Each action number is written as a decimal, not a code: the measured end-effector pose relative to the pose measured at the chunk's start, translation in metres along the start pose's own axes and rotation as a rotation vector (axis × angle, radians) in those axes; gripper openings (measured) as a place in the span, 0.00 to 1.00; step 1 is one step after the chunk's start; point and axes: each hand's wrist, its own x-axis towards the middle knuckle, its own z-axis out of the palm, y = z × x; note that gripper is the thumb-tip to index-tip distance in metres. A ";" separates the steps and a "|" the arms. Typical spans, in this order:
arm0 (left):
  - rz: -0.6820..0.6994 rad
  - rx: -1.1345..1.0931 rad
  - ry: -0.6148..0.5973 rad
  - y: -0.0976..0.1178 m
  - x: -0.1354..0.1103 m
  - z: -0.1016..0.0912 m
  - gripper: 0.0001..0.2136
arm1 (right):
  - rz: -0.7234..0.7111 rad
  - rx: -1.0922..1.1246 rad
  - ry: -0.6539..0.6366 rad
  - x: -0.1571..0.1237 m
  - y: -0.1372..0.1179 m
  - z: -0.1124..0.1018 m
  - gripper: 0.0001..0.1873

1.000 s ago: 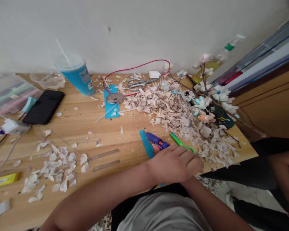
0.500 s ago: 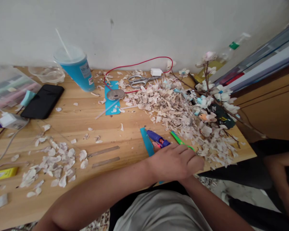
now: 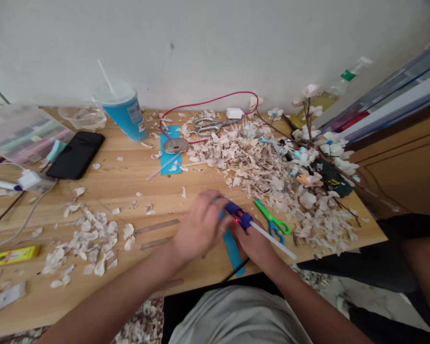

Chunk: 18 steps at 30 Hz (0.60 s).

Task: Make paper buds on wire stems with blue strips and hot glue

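My right hand (image 3: 253, 242) is closed around a purple glue gun (image 3: 238, 216) with a red light on. A clear glue stick (image 3: 274, 240) sticks out of its back. My left hand (image 3: 199, 224) hovers just left of the gun's nozzle. Its fingers are curled, and what they pinch is hidden. Under both hands lies a blue paper strip (image 3: 235, 251) on the wooden table (image 3: 157, 191). Green-handled scissors (image 3: 272, 221) lie just right of the gun.
A big heap of pale petal scraps (image 3: 257, 167) and a flowered branch (image 3: 318, 148) fill the right side. Loose petals (image 3: 89, 239) lie at the left. A blue cup (image 3: 123, 112), a black phone (image 3: 76, 155), silver scissors (image 3: 209, 125) and a red cable (image 3: 207, 102) sit farther back. Another person's leg (image 3: 415, 248) is at the right.
My left hand has moved left off my right hand and the green scissors, which now show. The right hand now shows with the glue gun raised off the table.
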 end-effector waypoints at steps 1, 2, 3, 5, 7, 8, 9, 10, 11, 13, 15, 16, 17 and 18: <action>-0.054 0.055 -0.042 -0.013 -0.010 -0.004 0.15 | 0.011 0.022 0.004 0.001 0.000 -0.006 0.18; -0.050 0.101 -0.134 -0.024 -0.020 -0.006 0.15 | 0.023 0.047 0.007 0.003 -0.001 -0.010 0.19; -0.032 0.140 -0.218 -0.033 -0.029 -0.006 0.16 | 0.033 0.069 0.009 0.003 -0.003 -0.012 0.19; 0.005 0.192 -0.372 -0.045 -0.041 -0.003 0.19 | 0.033 0.090 0.013 0.004 -0.006 -0.014 0.19; 0.008 0.219 -0.455 -0.048 -0.044 0.002 0.22 | 0.015 0.079 0.023 0.004 -0.010 -0.014 0.19; 0.008 0.227 -0.479 -0.048 -0.044 0.003 0.22 | 0.003 0.071 0.030 0.004 -0.011 -0.014 0.18; 0.009 0.233 -0.490 -0.047 -0.043 0.004 0.22 | -0.006 0.064 0.036 0.004 -0.011 -0.014 0.18; 0.009 0.238 -0.495 -0.046 -0.041 0.004 0.22 | -0.011 0.058 0.042 0.004 -0.012 -0.014 0.17; 0.008 0.241 -0.496 -0.046 -0.040 0.004 0.22 | -0.012 0.054 0.045 0.004 -0.011 -0.014 0.16; 0.003 0.239 -0.493 -0.045 -0.038 0.003 0.22 | -0.007 0.051 0.041 0.004 -0.010 -0.014 0.15; 0.003 0.233 -0.489 -0.046 -0.038 0.003 0.22 | 0.012 0.048 0.033 0.004 -0.008 -0.013 0.15; 0.004 0.231 -0.489 -0.047 -0.039 0.003 0.22 | 0.022 0.047 0.028 0.004 -0.007 -0.012 0.15; 0.005 0.230 -0.490 -0.048 -0.040 0.004 0.22 | 0.032 0.048 0.023 0.004 -0.006 -0.011 0.16; 0.006 0.231 -0.493 -0.049 -0.040 0.004 0.22 | 0.042 0.051 0.021 0.005 -0.006 -0.011 0.16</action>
